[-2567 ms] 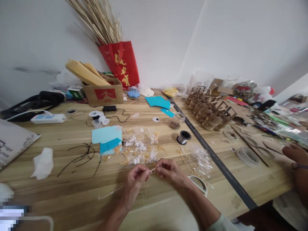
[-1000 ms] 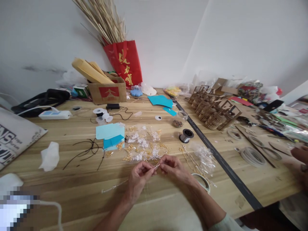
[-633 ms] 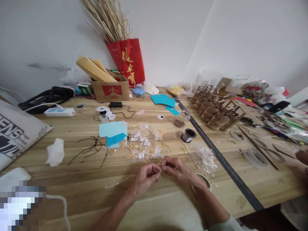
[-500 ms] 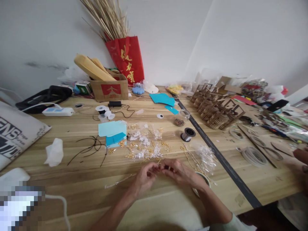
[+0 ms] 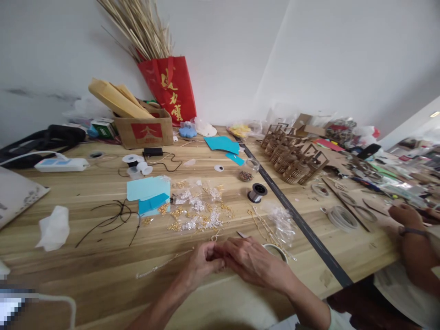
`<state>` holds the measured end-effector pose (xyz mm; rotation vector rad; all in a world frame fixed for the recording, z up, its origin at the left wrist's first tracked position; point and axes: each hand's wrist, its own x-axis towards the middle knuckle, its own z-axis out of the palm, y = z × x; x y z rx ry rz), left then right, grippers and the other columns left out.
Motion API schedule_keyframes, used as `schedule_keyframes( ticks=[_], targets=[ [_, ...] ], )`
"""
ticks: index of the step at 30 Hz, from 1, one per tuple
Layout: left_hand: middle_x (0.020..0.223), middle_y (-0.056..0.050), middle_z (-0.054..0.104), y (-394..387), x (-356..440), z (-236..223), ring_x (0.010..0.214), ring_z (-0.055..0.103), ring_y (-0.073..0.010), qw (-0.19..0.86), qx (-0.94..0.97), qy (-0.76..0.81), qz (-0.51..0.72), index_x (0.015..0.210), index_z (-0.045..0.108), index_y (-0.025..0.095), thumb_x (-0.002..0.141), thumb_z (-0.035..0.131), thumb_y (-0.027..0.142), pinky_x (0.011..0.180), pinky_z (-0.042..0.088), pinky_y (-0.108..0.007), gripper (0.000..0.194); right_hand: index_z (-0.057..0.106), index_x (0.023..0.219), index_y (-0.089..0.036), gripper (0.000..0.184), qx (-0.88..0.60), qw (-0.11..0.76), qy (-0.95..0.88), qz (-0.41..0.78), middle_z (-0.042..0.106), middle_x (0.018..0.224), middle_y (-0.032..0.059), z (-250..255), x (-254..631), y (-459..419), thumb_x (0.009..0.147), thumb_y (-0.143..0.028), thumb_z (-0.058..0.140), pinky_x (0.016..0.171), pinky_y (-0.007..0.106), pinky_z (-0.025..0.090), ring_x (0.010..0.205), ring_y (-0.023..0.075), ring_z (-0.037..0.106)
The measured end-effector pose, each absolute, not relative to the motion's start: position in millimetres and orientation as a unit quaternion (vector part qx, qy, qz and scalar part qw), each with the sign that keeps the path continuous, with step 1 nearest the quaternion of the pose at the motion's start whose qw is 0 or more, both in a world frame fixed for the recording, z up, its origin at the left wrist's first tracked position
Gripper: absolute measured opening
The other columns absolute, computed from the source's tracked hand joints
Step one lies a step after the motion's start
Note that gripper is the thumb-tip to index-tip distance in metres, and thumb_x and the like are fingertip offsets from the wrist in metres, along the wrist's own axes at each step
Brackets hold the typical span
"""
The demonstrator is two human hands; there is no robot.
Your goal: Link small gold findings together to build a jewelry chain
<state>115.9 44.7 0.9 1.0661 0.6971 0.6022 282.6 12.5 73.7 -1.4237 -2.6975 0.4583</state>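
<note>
My left hand [image 5: 205,261] and my right hand [image 5: 252,263] meet above the near middle of the table, fingers curled in and pressed together. Whatever they pinch is hidden by the fingers. A small pale loop [image 5: 215,236] shows just beyond the fingertips. Past the right knuckles a grey pointed tip [image 5: 241,234] sticks out; I cannot tell what it belongs to or whether it is held. Left of the hands lies a thin silvery chain [image 5: 161,265]. Small gold and silver jewellery findings [image 5: 199,215] are heaped in front of them. A ring-shaped roll [image 5: 277,252] sits partly behind my right wrist.
A wire spool [image 5: 257,193], gold chains [image 5: 257,224] and clear plastic bags [image 5: 280,222] lie to the right. Blue cards [image 5: 147,189] and black cord [image 5: 120,215] are at left. Brown lattice baskets [image 5: 292,156] stand beyond a dark strip. Another person's hand [image 5: 407,215] is at far right.
The view has turned right, so more of the other person's arm shows. My right hand has closed over the left fingertips, and the grey tip and pale loop now show.
</note>
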Motion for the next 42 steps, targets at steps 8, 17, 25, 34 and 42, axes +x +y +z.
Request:
schedule_keyframes(
  ticks=[8, 17, 25, 34, 42],
  targets=[
    [0.051, 0.003, 0.052, 40, 124, -17, 0.046, 0.045, -0.0084, 0.735, 0.524, 0.343, 0.260, 0.062, 0.057, 0.013, 0.061, 0.068, 0.023, 0.047, 0.034, -0.021, 0.015, 0.052, 0.089, -0.018, 0.013, -0.468, -0.013, -0.872, 0.147, 0.064, 0.086, 0.0034, 78, 286, 11, 0.096, -0.023, 0.042, 0.066, 0.026, 0.037, 0.076, 0.0174, 0.061],
    [0.051, 0.003, 0.052, 40, 120, -10, 0.047, 0.045, -0.0082, 0.744, 0.505, 0.350, 0.264, 0.063, 0.055, 0.013, 0.062, 0.071, 0.044, 0.049, 0.037, -0.022, 0.035, 0.053, 0.090, -0.018, 0.009, -0.472, 0.021, -0.848, 0.241, 0.064, 0.084, 0.0018, 69, 297, 17, 0.093, -0.023, 0.047, 0.062, 0.023, 0.033, 0.074, 0.0146, 0.059],
    [0.063, -0.002, 0.062, 39, 116, -7, 0.044, 0.043, -0.0062, 0.733, 0.527, 0.356, 0.240, 0.067, 0.056, 0.013, 0.066, 0.067, 0.042, 0.044, 0.035, -0.021, 0.031, 0.056, 0.084, -0.017, 0.009, -0.488, 0.003, -0.837, 0.248, 0.063, 0.075, 0.0008, 63, 303, 24, 0.090, -0.020, 0.050, 0.057, 0.022, 0.030, 0.065, 0.0122, 0.056],
    [0.054, 0.003, 0.055, 37, 113, -9, 0.047, 0.047, -0.0069, 0.755, 0.533, 0.330, 0.192, 0.068, 0.054, 0.015, 0.065, 0.070, 0.037, 0.048, 0.037, -0.020, 0.028, 0.061, 0.102, -0.019, 0.019, -0.585, -0.023, -0.810, 0.045, 0.064, 0.103, 0.0074, 72, 316, 122, 0.092, -0.020, 0.045, 0.067, 0.023, 0.035, 0.090, 0.0180, 0.062],
    [0.056, 0.003, 0.055, 39, 109, -11, 0.048, 0.048, -0.0075, 0.734, 0.576, 0.319, 0.166, 0.070, 0.056, 0.014, 0.069, 0.066, 0.035, 0.048, 0.037, -0.020, 0.023, 0.061, 0.107, -0.016, 0.027, -0.615, -0.028, -0.786, 0.058, 0.065, 0.104, 0.0115, 35, 303, 177, 0.085, -0.011, 0.046, 0.068, 0.024, 0.039, 0.091, 0.0207, 0.062]
  ],
)
